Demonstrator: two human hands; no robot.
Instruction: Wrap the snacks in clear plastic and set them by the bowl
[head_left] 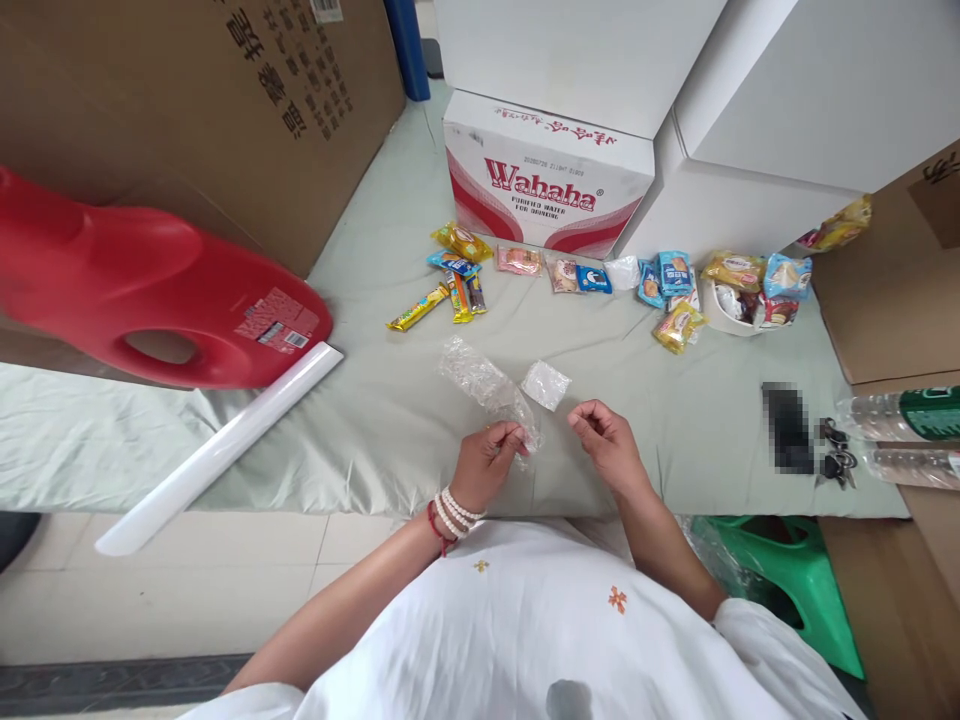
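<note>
My left hand (pixel 491 462), with beads and a red string at the wrist, pinches the near end of a crinkled clear plastic bag (pixel 480 378). The rest of the bag stretches away over the pale green cloth. Just right of it lies a small clear, whitish plastic packet (pixel 547 385), flat on the cloth. My right hand (pixel 602 440) is closed, thumb against fingers, a little apart from that packet; whether anything is between the fingertips I cannot make out. Beyond both hands, several wrapped snacks (pixel 459 275) lie in a loose row.
A white bowl (pixel 724 312) of snacks stands at the right. A Wahaha carton (pixel 547 180) is at the back. On the left are a red jug (pixel 202 290) and a white tube-like strip (pixel 225 445). Keys (pixel 836 465) and plastic bottles (pixel 900 415) lie far right.
</note>
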